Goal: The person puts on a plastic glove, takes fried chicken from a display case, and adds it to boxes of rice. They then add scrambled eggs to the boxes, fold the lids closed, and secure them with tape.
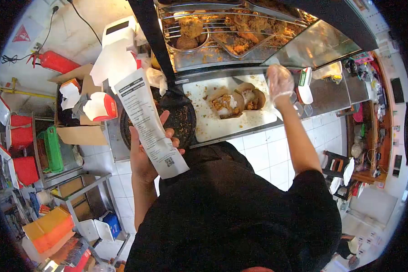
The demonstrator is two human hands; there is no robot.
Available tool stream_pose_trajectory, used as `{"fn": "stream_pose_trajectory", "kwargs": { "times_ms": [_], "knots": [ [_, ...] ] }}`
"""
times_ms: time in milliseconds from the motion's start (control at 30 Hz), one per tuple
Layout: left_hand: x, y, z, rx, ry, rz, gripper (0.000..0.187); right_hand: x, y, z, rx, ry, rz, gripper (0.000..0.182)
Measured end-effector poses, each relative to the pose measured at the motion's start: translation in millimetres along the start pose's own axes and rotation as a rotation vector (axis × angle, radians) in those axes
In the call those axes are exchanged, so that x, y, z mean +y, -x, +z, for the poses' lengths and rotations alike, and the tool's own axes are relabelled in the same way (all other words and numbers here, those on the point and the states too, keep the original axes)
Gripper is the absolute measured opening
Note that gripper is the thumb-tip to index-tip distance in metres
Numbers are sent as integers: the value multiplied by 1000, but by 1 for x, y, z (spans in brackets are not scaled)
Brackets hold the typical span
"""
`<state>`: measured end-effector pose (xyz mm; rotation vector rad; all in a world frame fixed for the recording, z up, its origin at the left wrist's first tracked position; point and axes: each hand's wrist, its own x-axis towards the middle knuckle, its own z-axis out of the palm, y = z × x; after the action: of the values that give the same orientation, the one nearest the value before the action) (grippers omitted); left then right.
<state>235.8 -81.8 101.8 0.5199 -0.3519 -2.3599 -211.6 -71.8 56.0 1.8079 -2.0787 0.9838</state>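
A long printed paper receipt [147, 120] is held in my left hand [149, 154], over a round dark pan [181, 119] with crumbs in it. My right hand [280, 82] wears a clear plastic glove and is raised by the right end of a white cutting board [204, 127], below the open glass door of the cabinet. Its fingers look curled, and whether they hold anything is hidden by the glove and blur. Two open brown paper boxes [229, 105] with rice and fried pieces stand on the board among crumbs, with the handle of a knife-like tool behind them.
A lit display cabinet [213, 58] with fried chicken on racks is at the top. Red and white boxes and a carton [84, 136] stand at the left, beside metal shelving [72, 195]. A red fire extinguisher [59, 62] is behind them. Shelves line the right side.
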Motion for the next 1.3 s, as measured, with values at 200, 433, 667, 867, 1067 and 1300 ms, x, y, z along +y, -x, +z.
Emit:
{"fn": "stream_pose_trajectory", "kwargs": {
  "times_ms": [200, 433, 667, 867, 1067, 1300],
  "knots": [
    [5, -12, 2, -26, -9, -46, 98, 94, 70, 61, -329, -389, 407, 46],
    [-3, -35, 12, -60, 6, -155, 98, 70, 24, 9, 122, -645, 873, 25],
    [-11, -43, 15, -34, -104, -218, 99, 54, 34, 12, -296, 7, 325, 27],
    [-23, -57, 7, 6, -362, -225, 103, -86, 77, 44, -975, 144, 53, 20],
    [-26, -68, 25, -45, -370, -289, 96, -40, 65, 68, -178, 77, -168, 25],
    [-27, -58, 32, -50, -381, -215, 100, -45, -169, -44, 40, 567, -38, 33]
  ]
}}
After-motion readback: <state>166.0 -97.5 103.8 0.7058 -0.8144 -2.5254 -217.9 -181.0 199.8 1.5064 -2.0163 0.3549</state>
